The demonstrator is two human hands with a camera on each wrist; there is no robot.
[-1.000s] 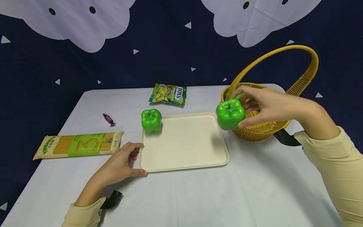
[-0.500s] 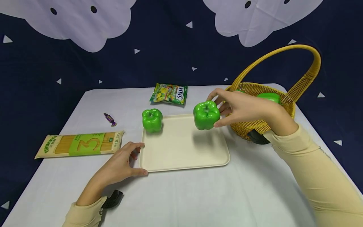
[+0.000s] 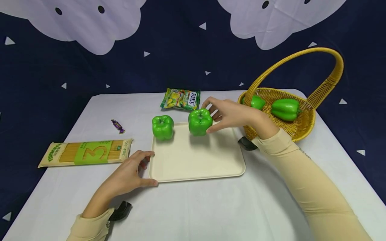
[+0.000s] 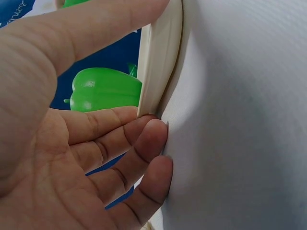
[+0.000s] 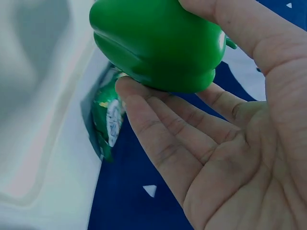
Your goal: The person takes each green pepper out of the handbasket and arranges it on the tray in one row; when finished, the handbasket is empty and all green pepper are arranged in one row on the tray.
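Observation:
My right hand [image 3: 233,113] holds a green bell pepper [image 3: 200,122] between thumb and fingertips, above the back part of the cream tray [image 3: 193,164]; its shadow falls on the tray. The right wrist view shows the thumb over the pepper [image 5: 158,43] and the fingers under it. Another green bell pepper [image 3: 163,128] stands upright at the tray's back left corner. My left hand [image 3: 128,175] grips the tray's front left corner, thumb at the front and index finger on the left side. In the left wrist view, thumb and index finger meet the tray rim [image 4: 160,57].
A yellow wicker basket [image 3: 307,124] with a tall handle stands at the right, holding two green bell peppers [image 3: 285,109]. Behind the tray lies a FOX'S candy bag [image 3: 181,99]. Left are a noodle pack [image 3: 87,153] and a purple wrapped candy [image 3: 118,126].
My right hand has carried the bell pepper left from beside the basket to over the tray, near the other pepper, uncovering the peppers in the basket. The left hand stays at the tray corner.

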